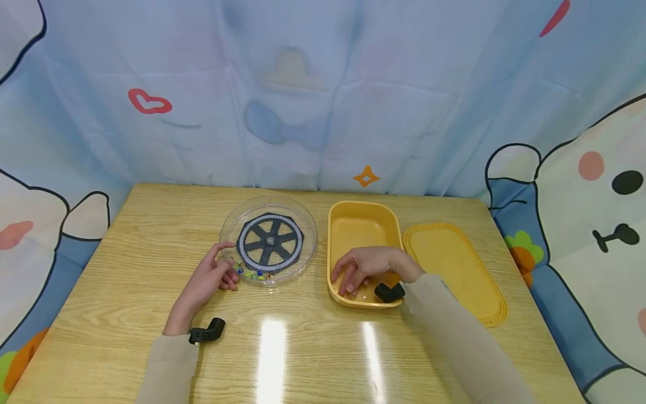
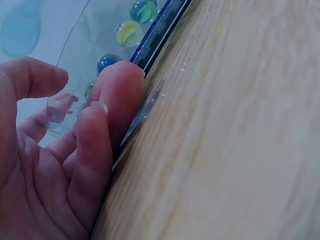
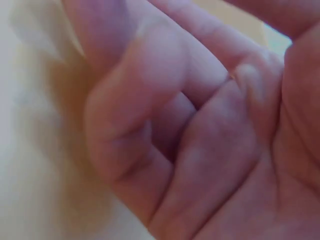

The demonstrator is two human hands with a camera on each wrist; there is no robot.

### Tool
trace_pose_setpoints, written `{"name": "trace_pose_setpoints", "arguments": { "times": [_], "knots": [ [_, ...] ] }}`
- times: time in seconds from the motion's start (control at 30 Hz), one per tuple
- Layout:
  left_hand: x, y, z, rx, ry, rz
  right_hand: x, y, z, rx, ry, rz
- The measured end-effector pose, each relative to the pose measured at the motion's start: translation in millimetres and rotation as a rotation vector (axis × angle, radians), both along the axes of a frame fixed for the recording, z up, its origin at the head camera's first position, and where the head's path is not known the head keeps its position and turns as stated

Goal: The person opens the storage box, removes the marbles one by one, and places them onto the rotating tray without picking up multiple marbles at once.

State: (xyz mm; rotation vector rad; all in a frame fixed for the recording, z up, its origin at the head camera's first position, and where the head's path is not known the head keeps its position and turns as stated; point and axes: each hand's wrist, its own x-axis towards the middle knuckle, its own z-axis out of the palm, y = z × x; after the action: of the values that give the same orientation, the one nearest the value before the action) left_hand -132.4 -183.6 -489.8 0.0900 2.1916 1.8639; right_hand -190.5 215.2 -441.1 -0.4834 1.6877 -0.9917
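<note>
A clear round dish [image 1: 225, 227] with a dark, six-spoked wheel shape [image 1: 270, 241] in its middle sits left of centre. Several glass marbles [image 2: 129, 33] lie along its near left side. At that rim is my left hand [image 1: 209, 279], fingers loosely bent, fingertips touching the dish's edge. My right hand [image 1: 370, 265] reaches down into a yellow plastic box [image 1: 367, 209], its fingers bent towards the near left corner. In the right wrist view, curled fingers [image 3: 127, 135] fill the picture, blurred; I cannot tell whether they pinch something.
A yellow lid [image 1: 449, 264] lies flat right of the box, partly under the right forearm. The wooden table [image 1: 313, 359] ends at a printed blue curtain [image 1: 323, 123] behind. Both wrists wear small black cameras [image 1: 208, 331].
</note>
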Motion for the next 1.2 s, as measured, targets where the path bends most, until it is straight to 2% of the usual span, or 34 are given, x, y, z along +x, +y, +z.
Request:
{"name": "trace_pose_setpoints", "arguments": {
  "times": [0.17, 0.27, 0.4, 0.5, 0.67, 0.8, 1.2],
  "knots": [
    [0.4, 0.5, 0.4, 0.001, 0.005, 0.001, -5.0, 0, 0.1, -0.023, 0.119, -0.054],
    [0.6, 0.2, 0.8, 0.002, 0.009, 0.001, -8.2, -3, -0.3, -0.018, 0.241, -0.090],
    [1.4, -0.3, 1.0, 0.002, 0.011, -0.002, -11.5, -10, -2.1, 0.046, 0.413, -0.110],
    [1.5, -0.5, 0.8, 0.001, 0.011, -0.003, -13.3, -16, -4.9, 0.089, 0.475, -0.128],
    [1.3, -0.7, -0.6, -0.001, 0.014, -0.007, -13.8, -21, -7.4, 0.110, 0.474, -0.173],
    [1.0, -0.5, -1.0, 0.000, 0.012, -0.004, -12.9, -21, -5.9, 0.114, 0.477, -0.176],
    [0.2, 0.6, 0.0, -0.011, 0.012, -0.003, -11.0, -15, 6.5, 0.068, 0.562, -0.183]
  ]
}}
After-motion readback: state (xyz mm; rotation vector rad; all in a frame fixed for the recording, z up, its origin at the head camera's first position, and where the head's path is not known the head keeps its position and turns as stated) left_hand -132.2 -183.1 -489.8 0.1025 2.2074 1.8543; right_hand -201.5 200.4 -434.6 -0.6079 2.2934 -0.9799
